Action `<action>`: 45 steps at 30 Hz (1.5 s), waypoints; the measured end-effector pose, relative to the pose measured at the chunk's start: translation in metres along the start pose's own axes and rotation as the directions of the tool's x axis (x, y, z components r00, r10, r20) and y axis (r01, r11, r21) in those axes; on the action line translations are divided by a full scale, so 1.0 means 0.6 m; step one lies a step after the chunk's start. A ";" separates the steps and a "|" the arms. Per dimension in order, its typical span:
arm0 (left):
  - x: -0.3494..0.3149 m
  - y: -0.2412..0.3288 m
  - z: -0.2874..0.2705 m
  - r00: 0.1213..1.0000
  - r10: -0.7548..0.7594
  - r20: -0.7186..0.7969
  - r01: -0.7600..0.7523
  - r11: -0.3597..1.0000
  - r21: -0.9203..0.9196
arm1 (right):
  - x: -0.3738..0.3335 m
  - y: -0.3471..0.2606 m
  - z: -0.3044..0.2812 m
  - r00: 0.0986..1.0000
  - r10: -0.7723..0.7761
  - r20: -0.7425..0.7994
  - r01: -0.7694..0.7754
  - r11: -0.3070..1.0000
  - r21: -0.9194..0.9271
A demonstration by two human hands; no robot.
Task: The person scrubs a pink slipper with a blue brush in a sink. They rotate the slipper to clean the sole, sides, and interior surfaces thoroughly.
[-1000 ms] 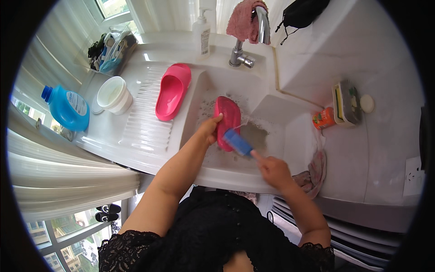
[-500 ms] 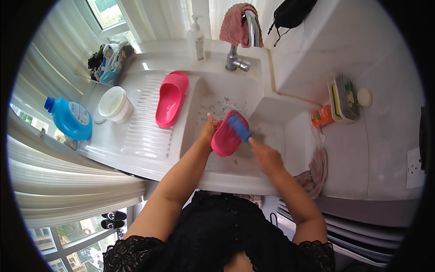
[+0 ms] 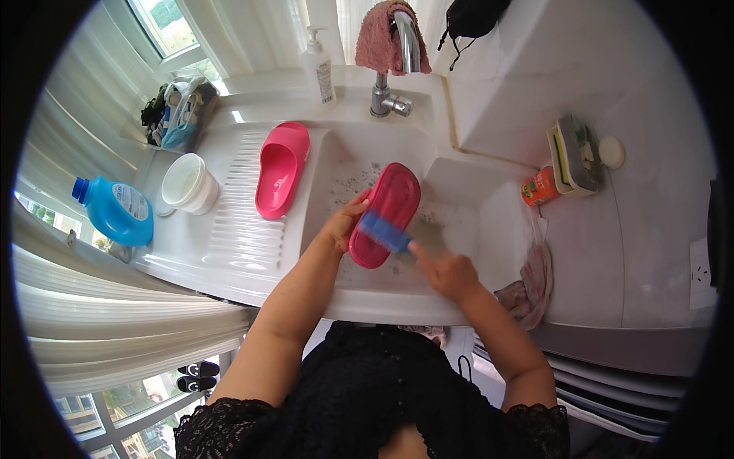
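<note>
Over the white sink basin, my left hand grips a pink slipper by its left side, with the sole facing up. In my right hand is a blue scrubbing brush, closed in by the fingers. The brush is blurred by motion and lies across the lower half of the sole. A second pink slipper rests upright on the ribbed drainboard, left of the basin. Dark wet specks and suds show in the basin behind the held slipper.
Left of the drainboard stand a white tub, a blue detergent bottle and a clear box of items. Behind are a pump bottle and a faucet draped with a pink cloth. At right are an orange can and a sponge holder.
The brush has moved down and left along the sole, from its upper part to its lower half. The held slipper shows more of its length, and the whole view has shifted slightly.
</note>
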State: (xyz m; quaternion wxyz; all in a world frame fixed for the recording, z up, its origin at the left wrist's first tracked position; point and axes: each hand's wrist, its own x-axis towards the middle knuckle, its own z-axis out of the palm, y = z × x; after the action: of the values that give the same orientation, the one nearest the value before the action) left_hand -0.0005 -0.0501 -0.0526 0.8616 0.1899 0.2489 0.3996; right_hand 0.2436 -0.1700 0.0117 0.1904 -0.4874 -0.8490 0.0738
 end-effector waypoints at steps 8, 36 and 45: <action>-0.004 0.003 0.007 0.986 0.016 -0.165 -0.026 0.998 -0.056 | 0.003 -0.036 -0.017 0.987 -0.138 0.076 0.146 0.983 -0.108; -0.033 0.024 0.069 0.984 0.153 -0.091 -0.134 0.972 0.191 | 0.095 -0.007 0.003 0.938 0.314 -0.150 -0.285 0.940 0.186; -0.069 0.045 0.035 0.945 0.233 -0.228 -0.154 0.935 0.318 | 0.034 0.129 0.155 0.734 0.583 0.348 -0.591 0.801 -0.096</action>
State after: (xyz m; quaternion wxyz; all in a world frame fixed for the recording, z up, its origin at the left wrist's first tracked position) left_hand -0.0273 -0.0688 -0.0099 0.7388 0.2860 0.3977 0.4629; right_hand 0.2595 -0.1074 -0.0927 0.0038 -0.7060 -0.6708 0.2271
